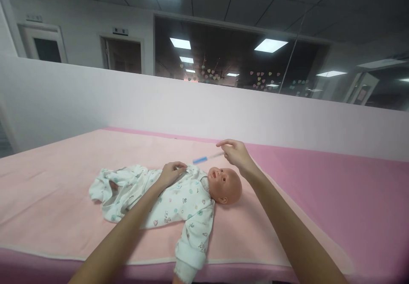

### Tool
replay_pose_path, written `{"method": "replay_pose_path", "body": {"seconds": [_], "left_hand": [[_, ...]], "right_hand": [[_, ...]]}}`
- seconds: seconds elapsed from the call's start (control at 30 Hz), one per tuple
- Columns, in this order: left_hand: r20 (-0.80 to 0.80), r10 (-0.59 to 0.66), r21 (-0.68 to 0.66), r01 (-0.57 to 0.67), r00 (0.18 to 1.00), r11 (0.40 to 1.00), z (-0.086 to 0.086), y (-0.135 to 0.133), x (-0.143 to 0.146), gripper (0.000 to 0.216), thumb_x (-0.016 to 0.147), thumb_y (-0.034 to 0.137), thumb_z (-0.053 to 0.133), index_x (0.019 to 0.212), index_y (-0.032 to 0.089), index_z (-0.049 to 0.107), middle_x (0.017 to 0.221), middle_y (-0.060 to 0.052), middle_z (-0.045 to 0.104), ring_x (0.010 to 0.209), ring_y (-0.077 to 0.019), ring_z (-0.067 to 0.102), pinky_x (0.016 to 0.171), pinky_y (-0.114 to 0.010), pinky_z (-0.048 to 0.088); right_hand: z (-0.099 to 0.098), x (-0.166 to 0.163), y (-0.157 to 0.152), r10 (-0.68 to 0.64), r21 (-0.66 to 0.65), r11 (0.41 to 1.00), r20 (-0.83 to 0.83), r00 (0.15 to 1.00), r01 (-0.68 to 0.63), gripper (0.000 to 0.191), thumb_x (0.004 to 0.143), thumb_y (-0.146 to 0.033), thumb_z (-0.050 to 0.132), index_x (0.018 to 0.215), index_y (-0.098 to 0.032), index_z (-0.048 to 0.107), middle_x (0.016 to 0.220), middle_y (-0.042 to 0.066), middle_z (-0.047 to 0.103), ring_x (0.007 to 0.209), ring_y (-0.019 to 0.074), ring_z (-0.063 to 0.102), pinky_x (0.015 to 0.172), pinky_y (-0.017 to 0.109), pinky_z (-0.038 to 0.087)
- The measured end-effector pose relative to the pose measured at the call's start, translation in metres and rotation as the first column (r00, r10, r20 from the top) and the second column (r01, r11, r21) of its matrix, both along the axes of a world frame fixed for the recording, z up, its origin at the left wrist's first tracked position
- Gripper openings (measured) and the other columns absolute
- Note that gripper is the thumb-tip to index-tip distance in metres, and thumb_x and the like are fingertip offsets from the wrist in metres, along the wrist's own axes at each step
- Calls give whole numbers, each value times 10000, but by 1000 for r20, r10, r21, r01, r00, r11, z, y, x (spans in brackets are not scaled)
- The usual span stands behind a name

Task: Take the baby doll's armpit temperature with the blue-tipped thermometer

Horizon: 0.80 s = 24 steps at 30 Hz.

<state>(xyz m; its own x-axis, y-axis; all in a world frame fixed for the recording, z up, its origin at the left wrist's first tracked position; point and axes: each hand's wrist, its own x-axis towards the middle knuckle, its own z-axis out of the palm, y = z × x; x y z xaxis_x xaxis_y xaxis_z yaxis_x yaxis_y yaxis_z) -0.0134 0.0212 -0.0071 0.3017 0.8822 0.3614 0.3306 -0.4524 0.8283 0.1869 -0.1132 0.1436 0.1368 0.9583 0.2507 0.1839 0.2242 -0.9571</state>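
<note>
A baby doll (pixel 225 186) lies on its back, head to the right, dressed in white printed clothes (pixel 172 205). My left hand (pixel 172 173) lies across the doll's upper chest, its thumb and fingers closed on the cloth near the far shoulder. Above the doll's head, my right hand (pixel 234 152) pinches the clear, thin end of a thermometer (pixel 200 160). The thermometer's blue end points left over the doll's chest, touching nothing, and it looks slightly blurred. One sleeve of the doll stretches toward me at the near edge.
A peach blanket (pixel 51 199) lies under the doll on a pink padded surface (pixel 319 186). Behind rises a low white partition (pixel 191 109). Beyond it are doorways and a large window (pixel 236 54) with heart stickers.
</note>
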Motion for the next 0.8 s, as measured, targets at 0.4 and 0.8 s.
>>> {"method": "replay_pose_path", "body": {"seconds": [0.4, 0.8], "left_hand": [[-62, 21, 17, -20, 998, 1000, 1, -2, 1, 303, 664, 399, 550, 833, 196, 699, 729, -19, 688, 613, -165, 573, 640, -280, 427], [-60, 18, 38, -15, 998, 999, 1, -3, 2, 288, 644, 404, 559, 802, 210, 702, 768, -15, 702, 590, -164, 569, 621, -281, 426]], "right_hand": [[4, 21, 4, 27, -18, 999, -174, 984, -31, 93, 732, -135, 519, 816, -148, 557, 379, -131, 219, 326, 22, 160, 345, 169, 124], [-1, 51, 7, -175, 26, 983, -158, 972, 181, 104, 699, -112, 510, 783, -132, 567, 387, -122, 242, 331, 16, 169, 343, 174, 115]]}}
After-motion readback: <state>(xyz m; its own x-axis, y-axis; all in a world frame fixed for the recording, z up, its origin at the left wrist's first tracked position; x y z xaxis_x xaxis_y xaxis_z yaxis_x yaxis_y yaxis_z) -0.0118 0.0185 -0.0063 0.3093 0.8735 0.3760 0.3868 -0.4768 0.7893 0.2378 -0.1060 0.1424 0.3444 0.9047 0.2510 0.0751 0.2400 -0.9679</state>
